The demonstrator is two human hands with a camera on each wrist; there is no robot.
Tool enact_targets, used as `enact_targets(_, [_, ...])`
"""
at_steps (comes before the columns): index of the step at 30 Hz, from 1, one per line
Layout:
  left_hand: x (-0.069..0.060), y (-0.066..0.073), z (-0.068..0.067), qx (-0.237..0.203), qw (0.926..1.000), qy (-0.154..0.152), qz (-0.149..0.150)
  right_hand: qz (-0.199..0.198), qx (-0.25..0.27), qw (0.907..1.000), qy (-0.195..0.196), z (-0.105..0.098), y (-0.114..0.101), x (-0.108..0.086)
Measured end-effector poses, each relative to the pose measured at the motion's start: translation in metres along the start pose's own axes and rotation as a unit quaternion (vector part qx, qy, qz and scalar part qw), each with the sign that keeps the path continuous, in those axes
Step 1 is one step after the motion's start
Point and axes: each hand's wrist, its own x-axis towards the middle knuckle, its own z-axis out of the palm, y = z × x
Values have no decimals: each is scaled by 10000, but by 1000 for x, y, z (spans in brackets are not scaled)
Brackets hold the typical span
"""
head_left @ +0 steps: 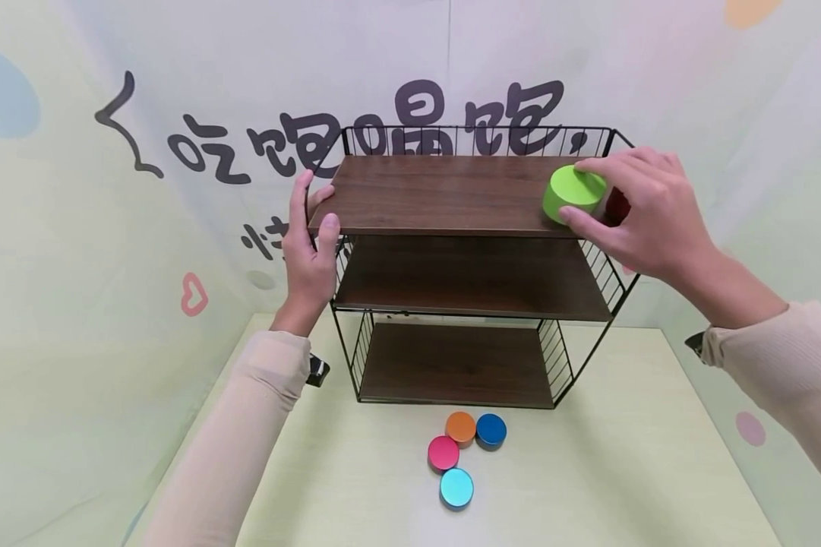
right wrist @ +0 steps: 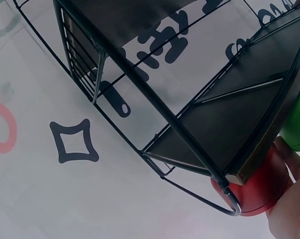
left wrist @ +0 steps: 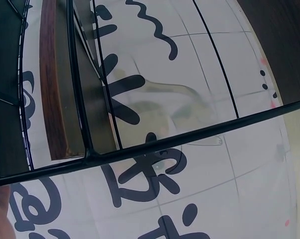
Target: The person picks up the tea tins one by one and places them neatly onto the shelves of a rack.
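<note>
My right hand (head_left: 645,209) pinches a round lime-green tin (head_left: 566,199) between thumb and fingers at the right end of the top shelf (head_left: 444,194). Whether the tin's base touches the shelf I cannot tell. Right beside it is a red tin (right wrist: 264,186), mostly hidden behind that hand in the head view. My left hand (head_left: 309,254) holds the upper left side of the black wire rack (head_left: 350,357), its thumb by the front corner of the top shelf. In the left wrist view only a bit of a hand (left wrist: 1,214) shows at the lower left.
On the table (head_left: 588,471) before the rack lie an orange tin (head_left: 461,428), a blue tin (head_left: 491,430), a pink-red tin (head_left: 443,453) and a light-blue tin (head_left: 456,487). The rack has a middle shelf (head_left: 465,281) and a bottom shelf (head_left: 454,365). A printed cloth backdrop (head_left: 198,91) hangs behind.
</note>
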Motion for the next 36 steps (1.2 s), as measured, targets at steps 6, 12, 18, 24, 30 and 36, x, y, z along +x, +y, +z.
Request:
enact_targets(6, [-1,-12,0,24,10000,7,50,80,-100,9999,-92,1,2,0])
enact_targets(12, [-2,-43,-1,64,9999,1,86,166,-198,9995,-169,1,3,0])
enact_targets(18, [-2,-41,-1,83,9999,15,87,252,-281,9991,-173,1,3,0])
enact_targets(24, [-1,-30,0,63,9999,50,108,234,-416,9985,-281,2,3,1])
enact_targets(30, [1,-1,1,35,10000,-8,25,306,-510,9978,-296,1,2,2])
enact_targets(36, [0,1,-1,59,10000,15,-19,397,-534,9973,-313,1,1,1])
